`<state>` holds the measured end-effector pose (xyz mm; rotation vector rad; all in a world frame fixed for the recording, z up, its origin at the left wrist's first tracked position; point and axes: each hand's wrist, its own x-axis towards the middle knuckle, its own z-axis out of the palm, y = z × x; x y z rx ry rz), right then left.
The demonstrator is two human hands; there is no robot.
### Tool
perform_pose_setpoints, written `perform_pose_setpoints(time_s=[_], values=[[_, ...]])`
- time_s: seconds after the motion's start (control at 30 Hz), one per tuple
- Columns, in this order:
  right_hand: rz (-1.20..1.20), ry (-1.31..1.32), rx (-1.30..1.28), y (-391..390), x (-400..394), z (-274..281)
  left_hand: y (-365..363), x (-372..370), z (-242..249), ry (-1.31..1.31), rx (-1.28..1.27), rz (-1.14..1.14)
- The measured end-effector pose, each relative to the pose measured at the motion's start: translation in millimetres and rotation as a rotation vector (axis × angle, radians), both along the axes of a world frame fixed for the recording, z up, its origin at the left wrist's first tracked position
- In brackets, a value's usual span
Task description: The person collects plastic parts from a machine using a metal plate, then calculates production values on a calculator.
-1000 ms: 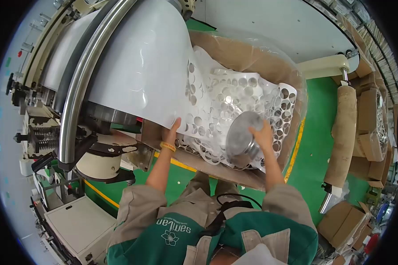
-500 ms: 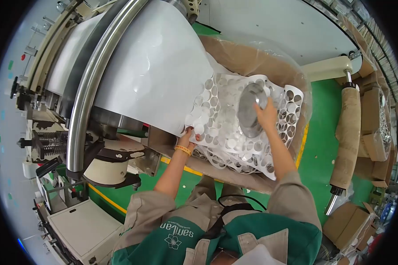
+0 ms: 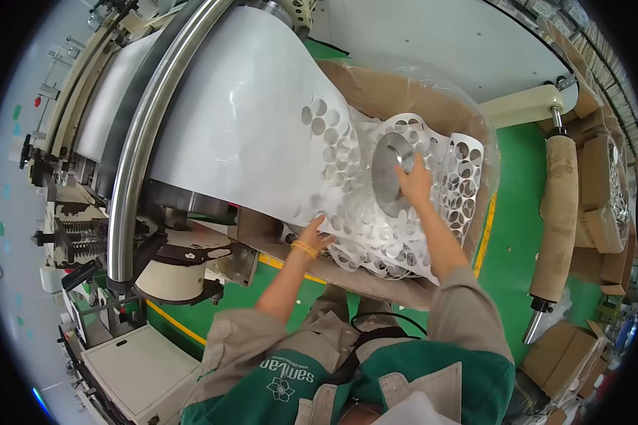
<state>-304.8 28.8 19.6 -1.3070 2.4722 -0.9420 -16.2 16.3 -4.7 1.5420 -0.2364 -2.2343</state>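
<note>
A white sheet [image 3: 234, 134] comes down from the machine on the left and runs into a plastic-lined cardboard box; its lower part is punched with round holes. At the sheet's near edge my left hand [image 3: 312, 236], with a yellow band on the wrist, pinches the material between thumb and fingers. My right hand [image 3: 415, 180] grips the rim of a round metal bowl [image 3: 388, 177], which is tilted over the holed sheet [image 3: 464, 184] in the box. White discs lie loose around the bowl.
The cardboard box [image 3: 446, 106] stands on the green floor [image 3: 514, 227]. A curved steel roller [image 3: 138, 156] spans the machine at left. On the right is a brown-wrapped roller [image 3: 556, 212] on an arm, with open cartons [image 3: 556, 358] beyond.
The punched part of the sheet has advanced toward the box, showing more holes. My left hand has shifted slightly right and down. The bowl and my right hand have moved slightly left.
</note>
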Motion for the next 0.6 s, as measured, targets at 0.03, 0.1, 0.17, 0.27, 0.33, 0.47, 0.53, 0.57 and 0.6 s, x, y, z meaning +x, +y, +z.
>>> perform_pose_setpoints(time_s=[0.03,0.1,0.17,0.27,0.33,0.47,0.53,0.57,0.6], values=[[0.031,0.004,0.081,13,-4,27,-3,4,17,-0.142,-0.050,-0.139],[0.054,0.027,0.125,40,-18,81,-2,16,35,-0.302,-0.295,-0.165],[-0.023,-0.002,0.154,65,-19,113,-17,34,27,-0.279,-0.804,-0.188],[-0.169,-0.023,0.321,92,-19,71,-44,48,44,-0.232,-0.793,-0.123],[-0.189,0.091,0.414,111,-26,-45,-54,33,42,-0.051,-0.628,-0.108],[-0.105,-0.202,0.297,99,-38,-34,-8,-41,76,0.111,-0.494,-0.039],[-0.028,-0.170,0.195,99,-52,28,1,-66,97,0.374,-0.436,0.014],[-0.100,-0.171,0.261,101,-56,68,6,-69,103,0.495,-0.403,0.052],[-0.017,-0.004,-0.095,109,-64,82,10,-68,108,0.482,-0.384,0.034]])
